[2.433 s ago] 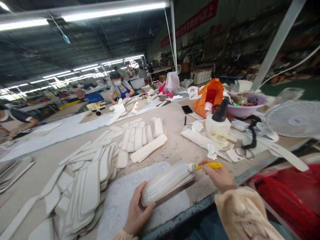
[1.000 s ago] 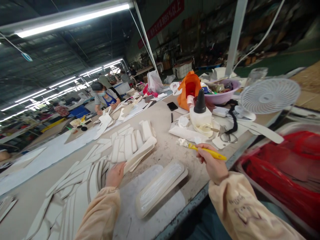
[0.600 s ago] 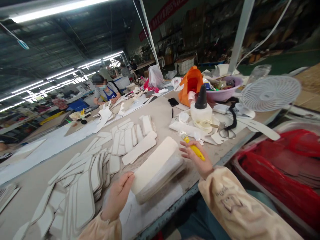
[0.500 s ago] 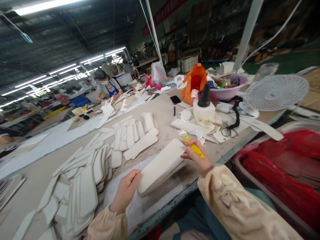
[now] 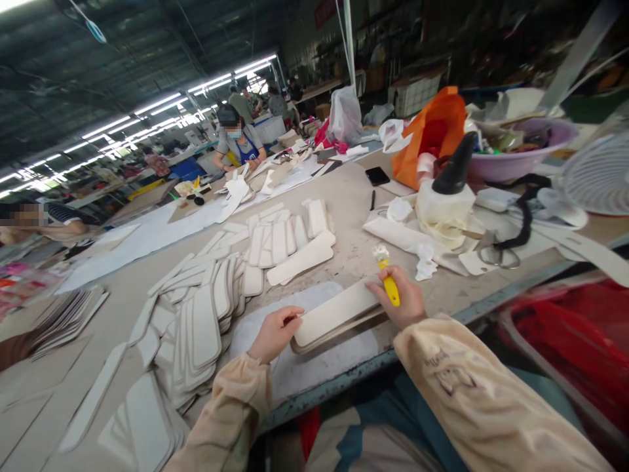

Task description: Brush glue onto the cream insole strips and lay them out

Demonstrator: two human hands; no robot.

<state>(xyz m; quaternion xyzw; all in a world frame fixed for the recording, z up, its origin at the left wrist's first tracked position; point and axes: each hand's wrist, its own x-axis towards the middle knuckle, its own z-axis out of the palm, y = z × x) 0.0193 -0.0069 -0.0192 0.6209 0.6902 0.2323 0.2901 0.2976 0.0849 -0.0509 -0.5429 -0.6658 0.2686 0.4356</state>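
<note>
A long white padded piece (image 5: 337, 314) lies flat on a matching piece, both on a grey sheet (image 5: 314, 357) at the table's near edge. My left hand (image 5: 275, 331) grips the left end of the stacked pieces, fingers curled. My right hand (image 5: 399, 303) rests against their right end and is closed on a yellow-handled glue brush (image 5: 388, 278) whose bristles point up and away.
Rows of similar white pieces (image 5: 211, 295) spread over the table to the left. At the right stand a glue bottle with a black spout (image 5: 449, 196), scissors (image 5: 496, 252), a purple basin (image 5: 521, 151), an orange bag (image 5: 432, 131) and a white fan (image 5: 597, 174). A red crate (image 5: 565, 341) sits beside me. Other people work at far tables.
My left hand fetched a white piece from the pile and laid it over the glued piece. Both hands now press the stack flat; the brush has stayed in my right hand.
</note>
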